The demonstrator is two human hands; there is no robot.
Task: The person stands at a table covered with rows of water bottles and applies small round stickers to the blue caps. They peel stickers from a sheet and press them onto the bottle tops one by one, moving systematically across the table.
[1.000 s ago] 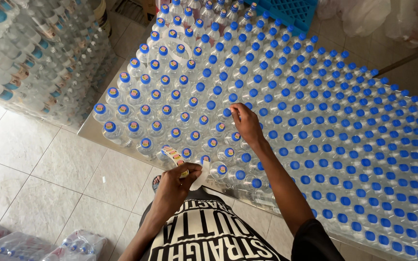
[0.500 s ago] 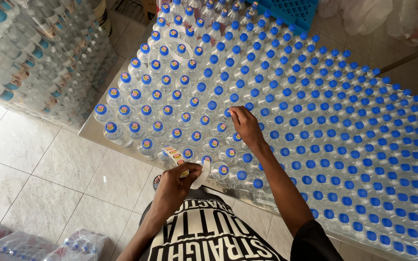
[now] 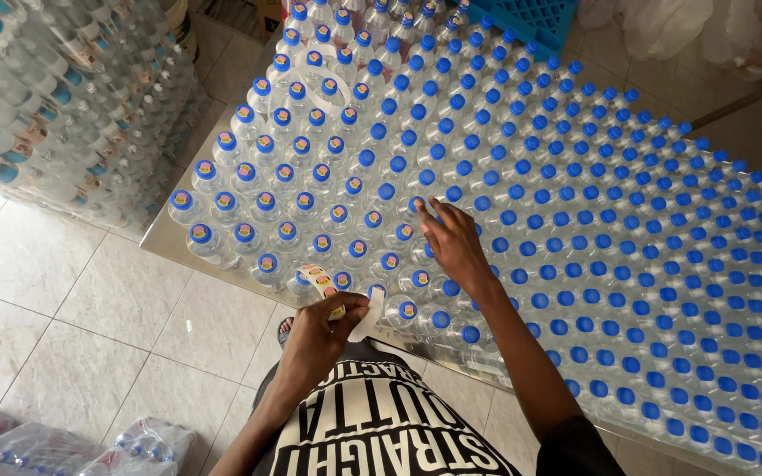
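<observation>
Right hand (image 3: 454,242) fingers spread, touching blue-capped clear plastic bottle (image 3: 416,205) | left hand (image 3: 324,330) grips round-sticker strip (image 3: 321,282) | sticker hidden under fingertips.

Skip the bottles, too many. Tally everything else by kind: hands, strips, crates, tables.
Hands: 2 (left hand, right hand)
Sticker strip, held in the left hand: 1
Loose white strip lying on the bottles: 1
Blue crate: 1
Metal table: 1
Total: 6
</observation>
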